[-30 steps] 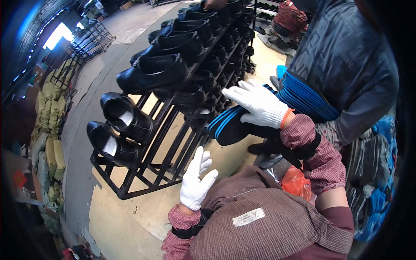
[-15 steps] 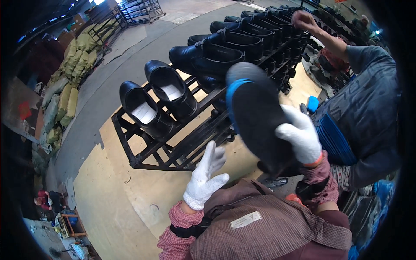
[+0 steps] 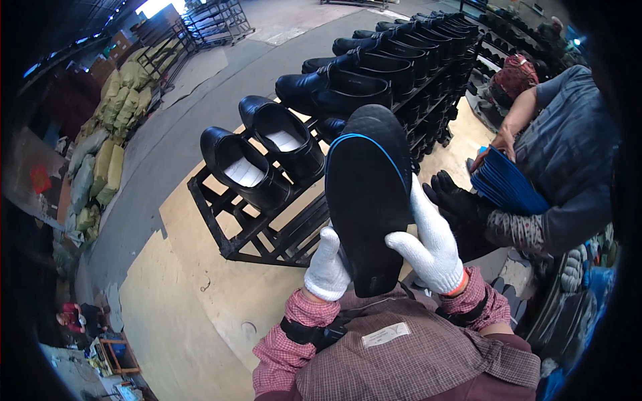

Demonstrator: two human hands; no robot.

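A pair of black insoles [image 3: 366, 207], lying one over the other with a blue edge showing near the toe end, stands upright in front of my chest. My right hand [image 3: 433, 244], in a white knitted glove, grips their right edge with the thumb across the face. At the lower left edge, my left hand [image 3: 328, 267], gloved alike, closes on the insoles; its fingers are partly hidden behind them. Just beyond are two black shoes, a nearer one [image 3: 271, 190] and another [image 3: 311, 157], with white paper inside, on a black metal rack [image 3: 231, 250].
More black shoes [image 3: 364, 83] line the rack's top, running away to the right. At right, a co-worker [image 3: 568, 147] holds a fanned stack of blue sheets [image 3: 508, 184], one hand in a black glove [image 3: 451, 200]. Filled sacks [image 3: 124, 97] lie along the left.
My right hand has brought the insoles down and left, and they have turned upright. My left hand has come up against them. The co-worker's raised arm has lowered to the blue stack.
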